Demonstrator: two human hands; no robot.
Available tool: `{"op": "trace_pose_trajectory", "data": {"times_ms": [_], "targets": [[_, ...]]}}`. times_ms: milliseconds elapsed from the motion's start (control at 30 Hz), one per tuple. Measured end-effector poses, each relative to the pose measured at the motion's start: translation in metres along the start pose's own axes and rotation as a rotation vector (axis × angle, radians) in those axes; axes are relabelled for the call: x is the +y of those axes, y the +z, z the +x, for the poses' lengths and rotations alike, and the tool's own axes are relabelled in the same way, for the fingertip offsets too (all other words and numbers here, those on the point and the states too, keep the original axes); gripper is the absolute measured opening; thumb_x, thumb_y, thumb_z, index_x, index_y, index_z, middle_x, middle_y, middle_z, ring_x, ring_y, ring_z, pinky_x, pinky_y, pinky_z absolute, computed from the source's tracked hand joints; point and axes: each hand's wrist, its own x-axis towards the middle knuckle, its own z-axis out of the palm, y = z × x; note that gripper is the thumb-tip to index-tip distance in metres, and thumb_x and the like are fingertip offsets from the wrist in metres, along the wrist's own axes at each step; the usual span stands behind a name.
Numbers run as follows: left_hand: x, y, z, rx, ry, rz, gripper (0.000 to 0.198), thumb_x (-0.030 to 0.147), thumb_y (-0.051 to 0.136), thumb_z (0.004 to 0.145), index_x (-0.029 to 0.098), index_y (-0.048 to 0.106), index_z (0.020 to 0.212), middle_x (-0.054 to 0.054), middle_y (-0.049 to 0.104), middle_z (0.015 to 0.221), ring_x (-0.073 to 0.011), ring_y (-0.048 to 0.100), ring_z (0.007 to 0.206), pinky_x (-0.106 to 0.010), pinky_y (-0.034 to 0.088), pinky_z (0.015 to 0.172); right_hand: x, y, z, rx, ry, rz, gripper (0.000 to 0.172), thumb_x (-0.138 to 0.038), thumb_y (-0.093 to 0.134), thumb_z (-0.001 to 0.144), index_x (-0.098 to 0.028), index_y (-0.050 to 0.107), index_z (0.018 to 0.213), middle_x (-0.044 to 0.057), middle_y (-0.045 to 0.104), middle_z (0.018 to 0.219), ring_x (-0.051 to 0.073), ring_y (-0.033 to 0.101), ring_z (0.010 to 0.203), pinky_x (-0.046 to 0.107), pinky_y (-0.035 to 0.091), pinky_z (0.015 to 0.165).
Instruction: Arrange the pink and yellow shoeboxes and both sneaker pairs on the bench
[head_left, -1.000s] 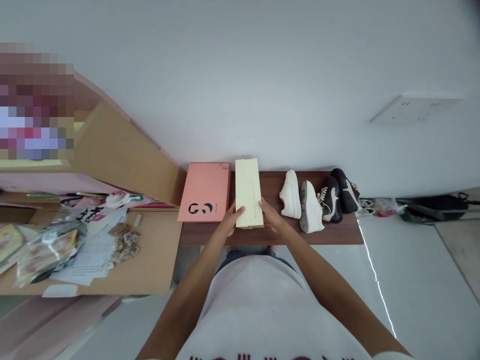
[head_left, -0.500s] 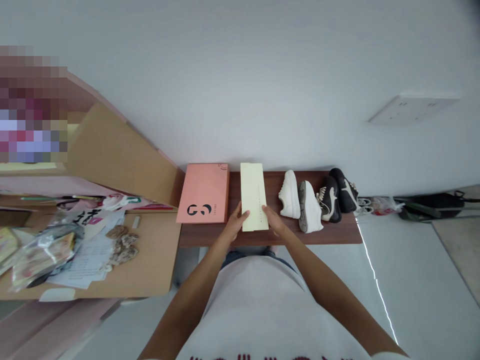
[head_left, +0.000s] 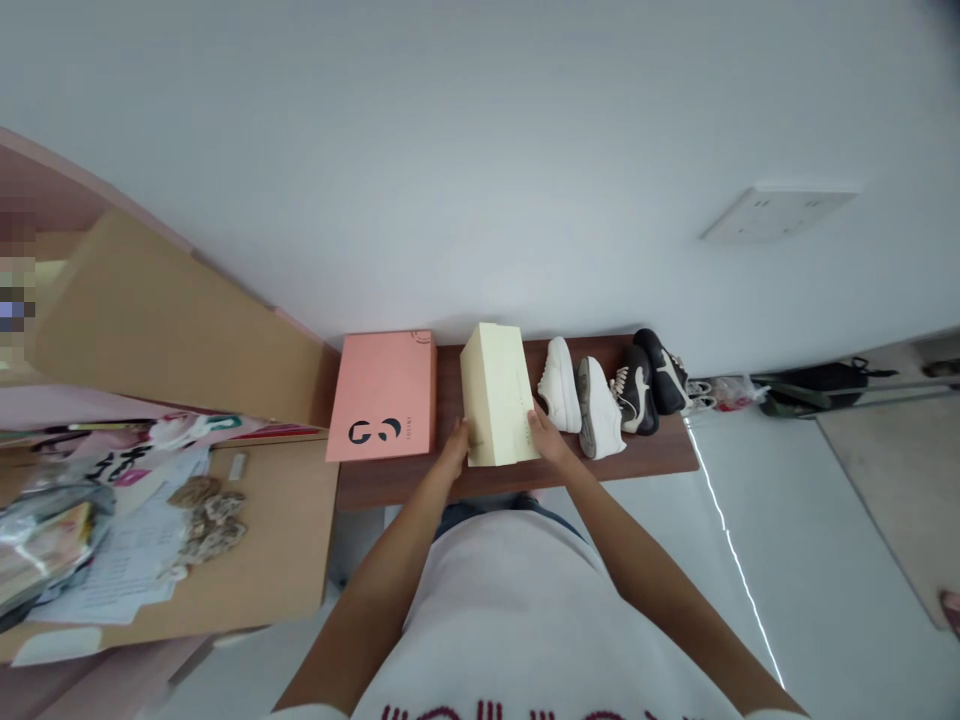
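A pale yellow box [head_left: 504,390] is between my two hands, tilted so that its top and its left side both show. My left hand [head_left: 454,447] grips its lower left edge. On the lower right edge, my right hand [head_left: 546,436] has its thumb over the top face. Left of them a pink box [head_left: 384,390] lies flat on the dark wooden bench [head_left: 660,462]. To the right stand a pair of white sneakers [head_left: 561,385] and a pair of black sneakers [head_left: 637,390] with white stripes.
At left is a tan desk [head_left: 292,520] with papers [head_left: 142,560], scrunchies [head_left: 210,520] and a plastic bag. A cardboard-coloured panel [head_left: 180,320] rises beside the bench. A wall socket [head_left: 780,212] is at upper right; a black bag [head_left: 817,385] lies beyond the bench.
The pale yellow box has tipped, so its left side now shows. My left thumb has come off the top face. The whole view has shifted slightly to the right.
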Motion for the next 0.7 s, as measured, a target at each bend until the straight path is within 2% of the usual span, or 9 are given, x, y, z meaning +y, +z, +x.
{"op": "trace_pose_trajectory", "data": {"times_ms": [67, 133, 300, 467, 700], "targets": [[-0.003, 0.001, 0.006, 0.021, -0.042, -0.007, 0.061, 0.064, 0.064, 0.087, 0.018, 0.064, 0.127, -0.018, 0.070, 0.127, -0.0267, 0.065, 0.124, -0.043, 0.049, 0.105, -0.001, -0.003, 0.000, 0.065, -0.014, -0.046, 0.091, -0.075, 0.040, 0.091, -0.016, 0.032, 0.160, 0.008, 0.031, 0.166, 0.024, 0.023, 0.156, 0.042, 0.013, 0.130], [-0.006, 0.001, 0.009, -0.012, -0.109, -0.015, 0.063, 0.067, 0.066, 0.085, 0.017, 0.067, 0.123, -0.018, 0.071, 0.126, -0.0269, 0.066, 0.123, -0.043, 0.050, 0.104, -0.002, -0.002, -0.001, 0.119, -0.060, -0.077, 0.090, -0.073, 0.041, 0.092, -0.016, 0.030, 0.161, 0.008, 0.032, 0.166, 0.024, 0.025, 0.156, 0.042, 0.017, 0.129], [-0.013, -0.001, 0.011, -0.090, -0.244, -0.026, 0.069, 0.073, 0.069, 0.077, 0.017, 0.072, 0.118, -0.020, 0.070, 0.128, -0.0285, 0.063, 0.127, -0.042, 0.051, 0.103, -0.007, 0.001, -0.006, 0.209, -0.181, -0.127, 0.072, -0.062, 0.035, 0.098, -0.018, 0.047, 0.153, 0.010, 0.050, 0.155, 0.026, 0.041, 0.147, 0.043, 0.024, 0.127], [-0.011, -0.001, 0.002, -0.069, -0.189, -0.123, 0.054, 0.060, 0.072, 0.083, 0.018, 0.071, 0.119, -0.017, 0.071, 0.127, -0.0267, 0.067, 0.122, -0.042, 0.053, 0.102, -0.016, 0.000, -0.008, 0.260, -0.172, -0.146, 0.079, -0.070, 0.039, 0.095, -0.016, 0.051, 0.150, 0.012, 0.049, 0.155, 0.028, 0.039, 0.148, 0.043, 0.024, 0.127], [0.001, -0.003, -0.015, -0.049, -0.020, -0.256, 0.050, 0.055, 0.074, 0.085, 0.017, 0.071, 0.117, -0.015, 0.075, 0.120, -0.0272, 0.071, 0.115, -0.042, 0.056, 0.101, -0.024, -0.001, -0.002, 0.177, -0.133, -0.145, 0.091, -0.077, 0.046, 0.089, -0.016, 0.042, 0.156, 0.011, 0.042, 0.161, 0.029, 0.032, 0.152, 0.044, 0.023, 0.128]]}}
